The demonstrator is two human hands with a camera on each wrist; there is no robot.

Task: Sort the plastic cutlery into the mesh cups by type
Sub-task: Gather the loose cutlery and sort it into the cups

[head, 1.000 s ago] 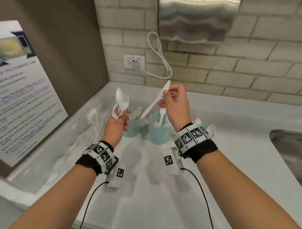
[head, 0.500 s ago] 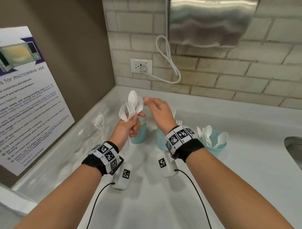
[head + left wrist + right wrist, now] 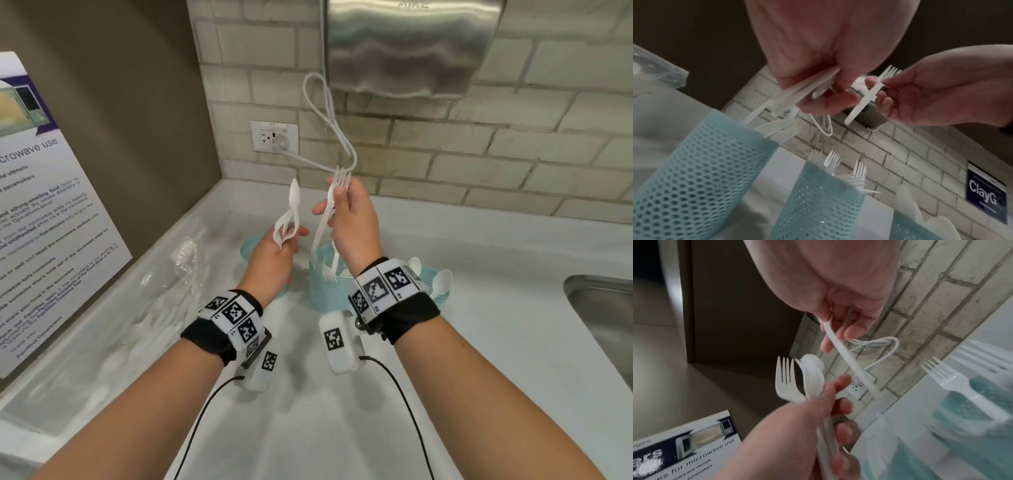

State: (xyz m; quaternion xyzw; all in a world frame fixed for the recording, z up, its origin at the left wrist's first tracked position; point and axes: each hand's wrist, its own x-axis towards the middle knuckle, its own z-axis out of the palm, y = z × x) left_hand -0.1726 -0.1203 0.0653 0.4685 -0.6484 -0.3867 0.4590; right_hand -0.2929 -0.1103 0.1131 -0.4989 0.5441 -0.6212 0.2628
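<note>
Above the mesh cups (image 3: 329, 291), right hand (image 3: 352, 222) pinches a fork (image 3: 330, 202)

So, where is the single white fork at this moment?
In the head view the fork is pinched in the right hand, tines up, above the middle mesh cup and just right of the left hand with its bundle.
</note>
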